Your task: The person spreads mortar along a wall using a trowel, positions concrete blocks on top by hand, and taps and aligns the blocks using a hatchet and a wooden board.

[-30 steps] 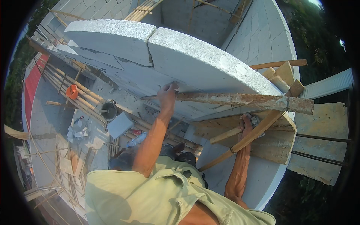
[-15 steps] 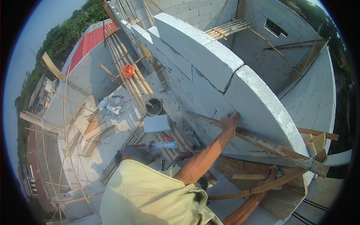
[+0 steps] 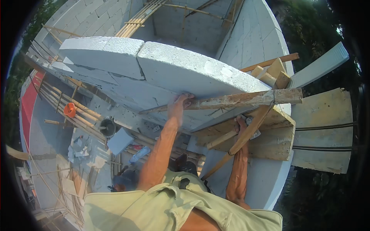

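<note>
My left hand (image 3: 179,104) is curled over a long, weathered wooden batten (image 3: 246,98) that lies slanting against the side of a white block wall (image 3: 200,63). My right hand (image 3: 241,125) is lower to the right, closed at a plywood board (image 3: 273,140) beside a small grey object (image 3: 253,133); I cannot make out what it grips. A diagonal wooden strut (image 3: 246,144) crosses in front of my right forearm and meets the batten near its right end. A short timber piece (image 3: 221,139) sticks out beside that hand.
Below left are bamboo poles (image 3: 84,111), an orange bucket (image 3: 69,110), a dark bucket (image 3: 107,127), a white block (image 3: 119,141) and a plastic bottle (image 3: 139,154). Behind the wall is a deep walled space (image 3: 185,27). Plywood and strips (image 3: 323,131) jut out at right, above greenery.
The view swung toward the left and back again. My left hand has shifted slightly rightward along the batten; my right hand stays at the plywood board.
</note>
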`<action>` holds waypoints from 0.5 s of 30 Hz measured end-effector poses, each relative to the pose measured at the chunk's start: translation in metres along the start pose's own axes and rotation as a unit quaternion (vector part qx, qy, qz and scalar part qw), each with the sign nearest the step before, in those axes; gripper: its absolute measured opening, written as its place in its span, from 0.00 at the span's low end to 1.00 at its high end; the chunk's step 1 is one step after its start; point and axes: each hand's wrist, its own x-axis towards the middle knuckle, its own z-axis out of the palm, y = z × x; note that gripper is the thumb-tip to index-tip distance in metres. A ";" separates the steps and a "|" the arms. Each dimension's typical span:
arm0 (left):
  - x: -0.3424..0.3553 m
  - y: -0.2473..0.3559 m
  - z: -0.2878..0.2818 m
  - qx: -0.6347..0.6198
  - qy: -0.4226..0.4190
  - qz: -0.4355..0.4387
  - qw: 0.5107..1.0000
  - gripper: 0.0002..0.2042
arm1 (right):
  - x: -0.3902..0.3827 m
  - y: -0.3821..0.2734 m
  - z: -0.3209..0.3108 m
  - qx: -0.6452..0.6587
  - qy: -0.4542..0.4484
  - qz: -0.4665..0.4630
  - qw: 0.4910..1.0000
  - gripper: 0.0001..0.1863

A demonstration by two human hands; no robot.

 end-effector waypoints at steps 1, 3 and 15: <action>0.005 -0.008 0.005 0.053 -0.008 0.004 0.999 0.10 | -0.010 -0.013 0.003 0.016 0.032 -0.012 0.999 0.12; 0.001 0.002 0.013 0.138 -0.010 0.009 0.990 0.13 | -0.022 -0.024 0.012 0.036 0.065 -0.029 0.997 0.12; -0.081 0.035 0.062 0.645 0.007 0.249 0.722 0.18 | -0.022 -0.015 -0.023 -0.042 -0.003 0.029 0.999 0.19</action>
